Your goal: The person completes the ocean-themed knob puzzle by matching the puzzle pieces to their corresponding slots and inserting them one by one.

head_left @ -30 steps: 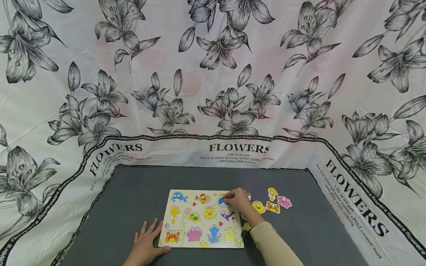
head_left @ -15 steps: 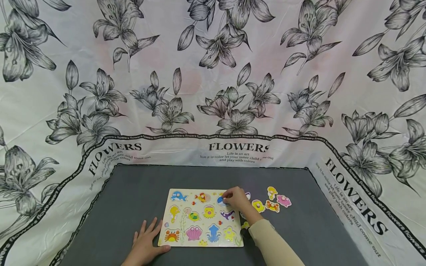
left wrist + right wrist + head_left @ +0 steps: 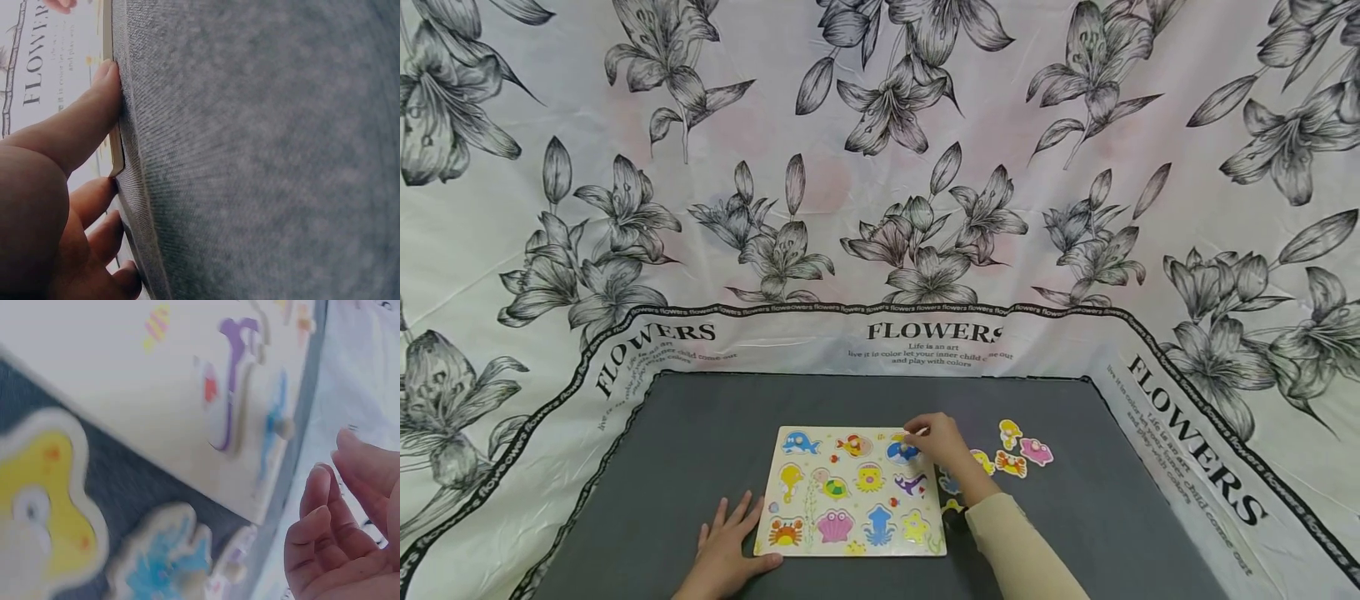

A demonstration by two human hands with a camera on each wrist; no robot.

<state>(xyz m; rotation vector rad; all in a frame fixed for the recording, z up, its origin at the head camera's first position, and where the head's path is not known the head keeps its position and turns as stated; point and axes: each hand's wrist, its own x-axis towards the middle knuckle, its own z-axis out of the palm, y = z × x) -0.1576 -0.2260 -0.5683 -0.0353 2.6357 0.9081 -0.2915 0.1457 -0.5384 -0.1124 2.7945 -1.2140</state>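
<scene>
Puzzle board (image 3: 820, 547), flat and rectangular, with a pale cream face and a smooth light edge, lies between the fingers of the two hands. Bright rounded sea creatures cover it, among them a green turtle, a pink shell and a blue squid; in the right wrist view a purple shape has a shadowed brownish rim along one side. Beneath it spreads a grey cover (image 3: 269, 150), its surface finely ribbed and mottled.

The left hand (image 3: 727, 546) has its fingers spread beside the board's left edge, gripping nothing, with the thumb resting on the near edge by the corner. The right hand (image 3: 942, 440) is at the far right corner, thumb and forefinger loosely bent with a gap between them and nothing held; just beside these fingertips sits a blue whale piece (image 3: 901, 452), bearing a pale round knob.

To the right of the right fingers lie flat loose pieces with white borders and wavy outlines: a yellow seahorse (image 3: 1010, 433), a pink shell piece (image 3: 1036, 452) and an orange crab piece (image 3: 1011, 463). Nearer the body than those fingers are a plump yellow starfish piece (image 3: 56, 487) and a blue piece (image 3: 156, 562), blurred. Beyond the fingers hangs creased white cloth (image 3: 850, 342) with black lilies and lettering
</scene>
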